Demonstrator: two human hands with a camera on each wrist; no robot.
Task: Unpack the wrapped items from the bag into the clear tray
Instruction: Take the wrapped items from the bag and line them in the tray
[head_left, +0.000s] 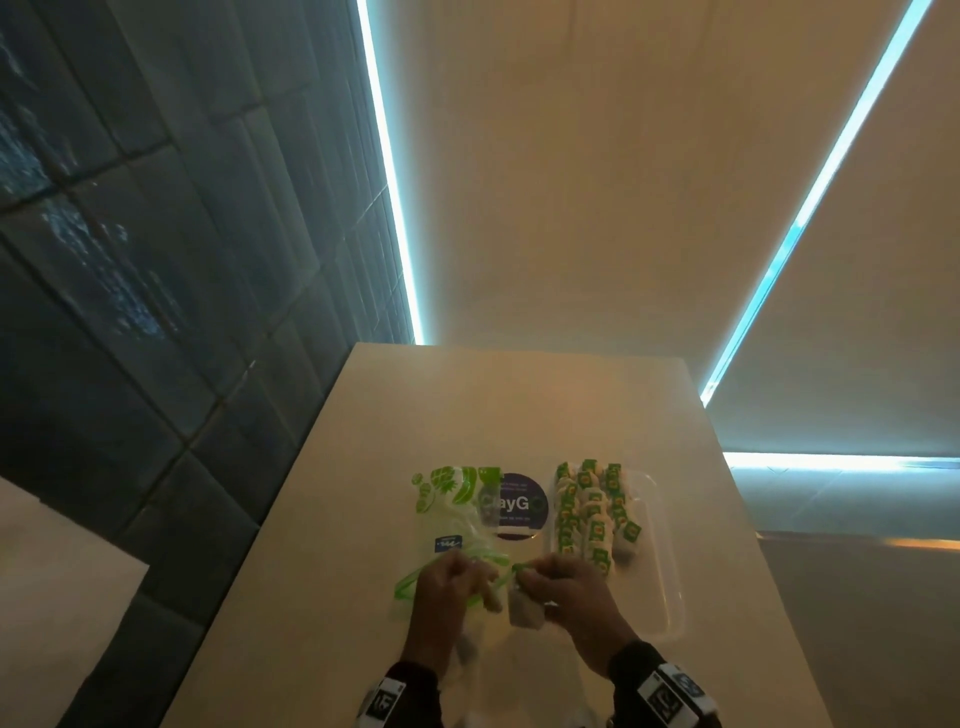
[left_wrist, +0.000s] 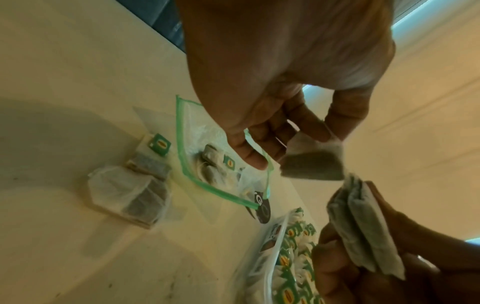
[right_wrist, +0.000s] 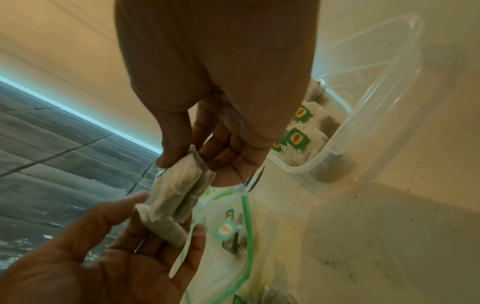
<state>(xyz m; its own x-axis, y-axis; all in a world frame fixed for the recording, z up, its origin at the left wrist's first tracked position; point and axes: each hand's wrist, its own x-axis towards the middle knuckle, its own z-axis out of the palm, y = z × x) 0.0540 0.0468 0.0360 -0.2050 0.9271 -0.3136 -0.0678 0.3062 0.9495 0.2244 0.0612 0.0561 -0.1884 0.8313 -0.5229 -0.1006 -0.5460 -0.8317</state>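
A clear zip bag (head_left: 452, 512) with green print and a green zipper lies on the table, mouth toward me, with a few tea bags (left_wrist: 215, 160) still inside. To its right stands the clear tray (head_left: 670, 587), its far half packed with green-tagged tea bags (head_left: 592, 514). My left hand (head_left: 483, 582) hovers over the bag's mouth and pinches one tea bag (left_wrist: 311, 162). Beside it, my right hand (head_left: 530, 577) grips a small stack of tea bags (right_wrist: 179, 191). The two hands nearly touch above the zipper (right_wrist: 245, 207).
A small pile of tea bags (left_wrist: 132, 185) lies on the table next to the bag's mouth. A round dark sticker (head_left: 519, 506) sits between bag and tray. The cream table (head_left: 519, 405) ends at a dark tiled wall (head_left: 156, 312) on the left.
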